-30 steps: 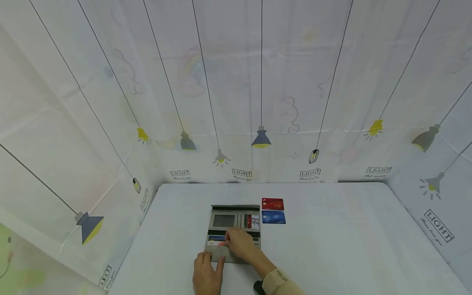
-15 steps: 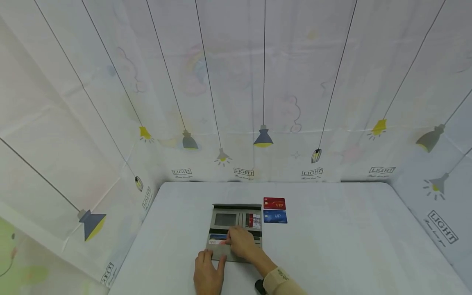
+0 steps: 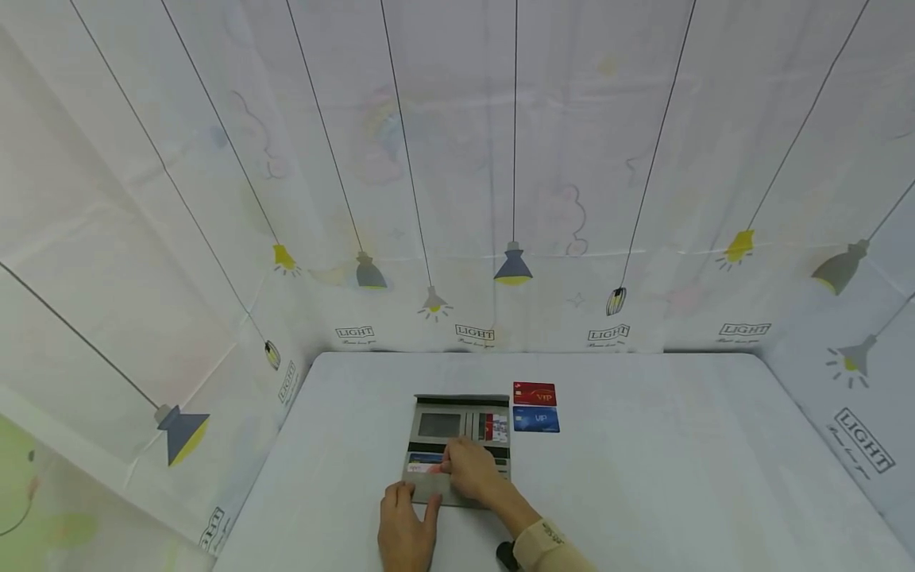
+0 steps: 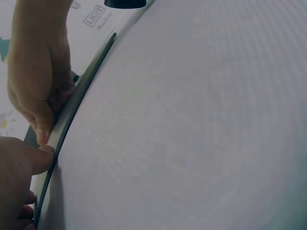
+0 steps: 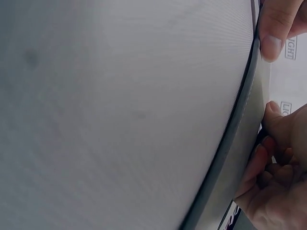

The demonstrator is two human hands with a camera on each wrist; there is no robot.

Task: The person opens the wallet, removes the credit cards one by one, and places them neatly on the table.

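A grey wallet (image 3: pixel 429 487) lies unfolded on the white table. In its lower half, a white-and-red card (image 3: pixel 422 468) shows above a slot, with a blue card (image 3: pixel 423 457) just behind it. My right hand (image 3: pixel 472 473) reaches over the wallet and pinches the white-and-red card at its right end; the fingertips are partly hidden. At the lower left corner, my left hand (image 3: pixel 407 528) holds the wallet, its fingers by the left side. The left wrist view shows that thumb on the wallet's near edge (image 4: pixel 76 105). Curled right fingers (image 5: pixel 261 158) appear in the right wrist view.
A red VIP card (image 3: pixel 534 394) and a blue VIP card (image 3: pixel 536 419) lie right of the wallet, one above the other. More cards (image 3: pixel 496 427) sit in the wallet's upper right slots. A lamp-patterned cloth (image 3: pixel 557 159) hangs behind the white table (image 3: pixel 679 461).
The head view has shifted slightly, so the scene sits a little further right in it. Both hands keep their places on the wallet and card.
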